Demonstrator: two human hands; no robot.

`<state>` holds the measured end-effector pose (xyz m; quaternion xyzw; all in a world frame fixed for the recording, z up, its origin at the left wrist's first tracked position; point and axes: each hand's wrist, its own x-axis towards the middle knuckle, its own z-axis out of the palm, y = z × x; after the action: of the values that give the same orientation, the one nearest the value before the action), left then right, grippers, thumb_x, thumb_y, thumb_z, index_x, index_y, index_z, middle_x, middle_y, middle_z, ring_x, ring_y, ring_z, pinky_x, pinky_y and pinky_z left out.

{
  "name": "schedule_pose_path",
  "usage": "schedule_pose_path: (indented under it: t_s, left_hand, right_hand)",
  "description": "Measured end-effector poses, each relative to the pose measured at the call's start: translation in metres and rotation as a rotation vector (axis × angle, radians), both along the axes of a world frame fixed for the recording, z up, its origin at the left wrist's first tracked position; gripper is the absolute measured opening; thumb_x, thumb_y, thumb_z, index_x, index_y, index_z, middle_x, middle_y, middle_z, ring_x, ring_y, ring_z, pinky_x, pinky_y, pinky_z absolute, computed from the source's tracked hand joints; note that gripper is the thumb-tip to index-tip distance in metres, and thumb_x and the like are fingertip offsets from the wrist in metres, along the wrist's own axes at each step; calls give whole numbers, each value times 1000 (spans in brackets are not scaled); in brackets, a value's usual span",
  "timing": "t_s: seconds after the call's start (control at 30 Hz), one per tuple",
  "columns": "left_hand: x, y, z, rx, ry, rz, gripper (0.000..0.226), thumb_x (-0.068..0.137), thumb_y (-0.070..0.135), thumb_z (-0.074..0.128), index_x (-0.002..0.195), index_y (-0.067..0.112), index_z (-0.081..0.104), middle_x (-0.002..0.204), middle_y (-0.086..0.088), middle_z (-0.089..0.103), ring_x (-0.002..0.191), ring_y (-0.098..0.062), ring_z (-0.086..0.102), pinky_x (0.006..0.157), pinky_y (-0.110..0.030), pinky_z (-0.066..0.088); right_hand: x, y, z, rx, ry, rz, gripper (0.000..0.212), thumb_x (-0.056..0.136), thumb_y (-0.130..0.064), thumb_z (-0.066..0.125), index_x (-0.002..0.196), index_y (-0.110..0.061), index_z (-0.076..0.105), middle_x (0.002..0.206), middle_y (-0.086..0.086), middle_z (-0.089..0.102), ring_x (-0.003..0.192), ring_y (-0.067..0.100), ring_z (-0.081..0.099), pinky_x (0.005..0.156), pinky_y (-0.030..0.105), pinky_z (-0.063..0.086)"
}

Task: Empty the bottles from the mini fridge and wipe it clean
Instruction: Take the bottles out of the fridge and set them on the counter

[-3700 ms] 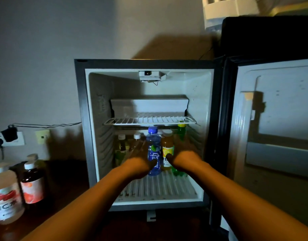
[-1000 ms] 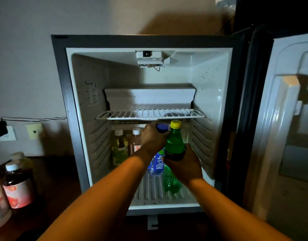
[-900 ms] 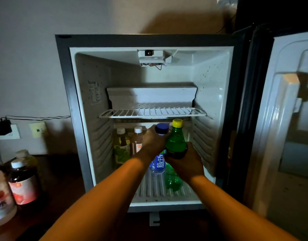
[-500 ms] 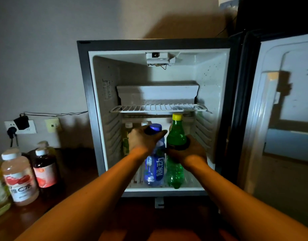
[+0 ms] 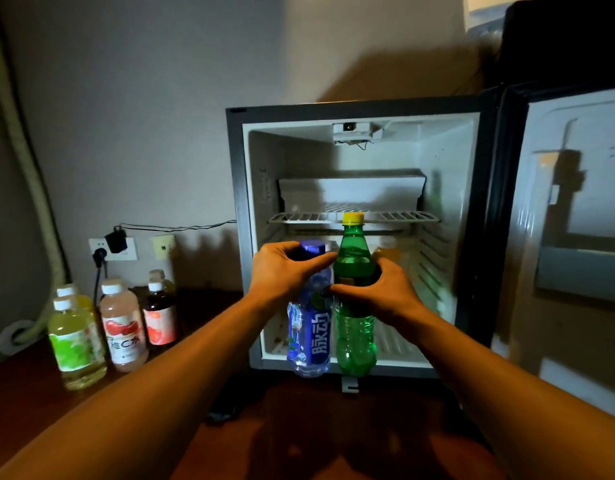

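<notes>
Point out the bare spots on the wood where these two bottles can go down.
Free: the dark wood before the mini fridge, and the strip between it and the red-labelled bottle. Crowded: the left corner, where five or six bottles cluster under the outlet.

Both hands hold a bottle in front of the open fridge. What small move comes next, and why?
Probably carry the blue bottle and green bottle left and set them by the bottles on the table; both hands are full, and an orange bottle remains inside.

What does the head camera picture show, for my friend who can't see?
Two hands lift bottles out of an open mini fridge: left hand holds a blue bottle, right hand a green bottle. More bottles stand left.
</notes>
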<state>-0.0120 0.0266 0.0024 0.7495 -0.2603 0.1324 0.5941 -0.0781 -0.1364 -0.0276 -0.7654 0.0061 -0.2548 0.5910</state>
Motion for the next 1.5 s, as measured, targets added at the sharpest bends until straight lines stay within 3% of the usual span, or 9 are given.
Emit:
schedule_pose_path:
  t_s: [0.2,0.37,0.57,0.77,0.97,1.13,1.27,1.5]
  left_hand:
    - [-5,40,-2,-6,3,35,27,65,36,86,78,16,74,72,4,74,69,-8,72,67,-26,60]
    - [-5,73,-8,-14,19,50,27,65,34,85,83,17,75,76,1,75,74,-13,73,69,-28,60]
    - [-3,117,-14,-12,55,111,44,54,47,84,87,18,75,81,0,76,78,-17,73,75,-37,60]
    - [4,163,-13,-1,38,204,40,66,34,85,101,16,73,86,4,74,77,-8,71,69,-21,57]
    - [10,220,-18,62,27,324,44,68,40,82,104,17,72,91,3,73,83,-9,69,75,-26,58]
    - [16,267,-23,114,26,446,39,72,41,80,102,19,70,88,5,71,79,-5,66,67,-16,54]
    - [24,304,-32,163,33,529,43,72,45,79,102,16,70,92,1,72,86,-15,68,78,-30,58]
    - [40,356,-49,205,53,619,46,74,47,77,108,16,70,93,2,72,86,-12,67,70,-18,50]
  right_hand:
    - [7,25,0,-15,1,97,62,58,-24,91,111,-17,60,100,3,70,91,19,70,73,36,61]
    - [15,54,-2,-36,19,180,54,60,-20,91,105,-18,61,97,2,70,88,14,69,67,24,57]
    - [32,93,-6,-90,41,261,55,60,-23,91,106,-14,63,95,4,72,85,17,71,65,28,58]
    - [52,137,-7,-162,17,344,49,62,-26,90,104,-17,67,91,-1,74,83,11,72,64,20,55]
    - [77,188,-9,-197,2,395,55,58,-31,91,106,-20,67,94,-1,74,87,11,71,76,29,58]
    - [90,236,-15,-148,40,502,52,63,-24,89,109,-19,65,96,-1,74,86,12,72,74,27,59]
    - [106,271,-23,-180,57,525,52,61,-26,90,107,-23,66,97,-2,74,88,11,71,80,32,59]
    - [128,320,-38,-235,90,524,46,62,-21,89,100,-29,64,93,-9,71,86,8,69,77,26,56]
